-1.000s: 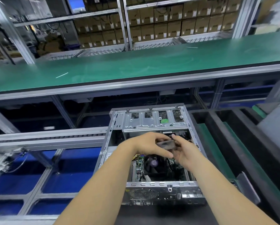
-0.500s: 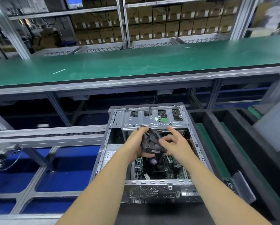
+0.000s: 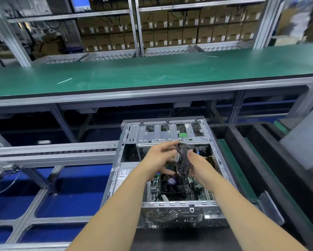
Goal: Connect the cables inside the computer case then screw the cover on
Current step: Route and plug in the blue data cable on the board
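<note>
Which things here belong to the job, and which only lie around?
Job: open grey metal computer case; dark crumpled bundle, held by left hand and right hand.
Around: long green workbench; brown cardboard boxes; grey metal panel.

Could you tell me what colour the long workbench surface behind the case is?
Green, in the head view: workbench surface.

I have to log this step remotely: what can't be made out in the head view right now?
- Dark object held between left hand and right hand: motion-blurred, so what it is stays unclear.
- Cable connectors inside the computer case: hands and object cover the middle; plugged or not is unreadable.
- White label on the case's left wall: print too small.
- Grey panel right of the case: only partly shown; cover or not, unclear.
</note>
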A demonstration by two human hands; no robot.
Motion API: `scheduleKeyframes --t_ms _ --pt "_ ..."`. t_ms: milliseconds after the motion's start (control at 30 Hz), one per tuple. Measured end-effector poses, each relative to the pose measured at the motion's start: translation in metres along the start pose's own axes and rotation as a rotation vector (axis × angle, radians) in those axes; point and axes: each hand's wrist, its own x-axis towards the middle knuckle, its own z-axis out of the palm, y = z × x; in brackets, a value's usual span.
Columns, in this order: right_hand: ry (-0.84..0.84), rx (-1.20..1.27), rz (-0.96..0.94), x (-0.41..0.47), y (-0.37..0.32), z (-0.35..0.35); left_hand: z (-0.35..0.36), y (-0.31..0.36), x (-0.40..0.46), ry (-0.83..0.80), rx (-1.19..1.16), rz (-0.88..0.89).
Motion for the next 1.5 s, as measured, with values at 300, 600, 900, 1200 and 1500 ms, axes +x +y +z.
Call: scheduleKeyframes --t_ms 300,600,900,1200,1500 --pt "0.051 0.097 -0.012 -0.005 -0.006 -0.005 -0.005 -0.037 0.011 0.254 0.35 0.183" --pt "0.115 -0.071 -0.007 0.0 -0.004 -0.004 -0.005 -0.036 0.006 0.155 0.255 0.222" --pt "0.127 0.146 0.033 0.002 -0.003 -0.007 -0.002 -0.037 0.01 0.274 0.066 0.165" --pt "0.25 0.459 0.134 0.002 -0.01 -0.021 -0.004 -0.027 0.001 0.01 0.202 0.117" --pt "0.211 -0.171 0.075 0.0 -0.004 -0.008 0.012 0.005 0.002 -0.336 1.066 0.148"
